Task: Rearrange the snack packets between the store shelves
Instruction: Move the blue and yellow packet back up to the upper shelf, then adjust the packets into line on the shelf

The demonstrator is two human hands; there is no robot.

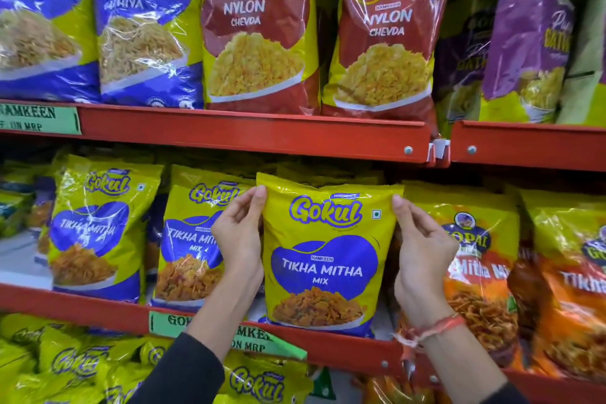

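A yellow and blue Gokul Tikha Mitha Mix packet (323, 256) stands upright at the front of the middle red shelf (347, 349). My left hand (241, 236) grips its left edge and my right hand (421, 252) grips its right edge, fingers behind the packet and thumbs at the top corners. Two matching Tikha Mitha packets (190, 246) (95, 229) stand to its left on the same shelf. Orange Gopal packets (475, 269) stand to its right, partly hidden behind my right hand.
The upper shelf (255, 134) carries blue Nylon Gathiya packets (144, 26), red Nylon Chevda packets (259, 33) and purple packets (528, 33). Green price labels (39, 121) hang on the shelf rails. More yellow Gokul packets (75, 367) fill the bottom shelf.
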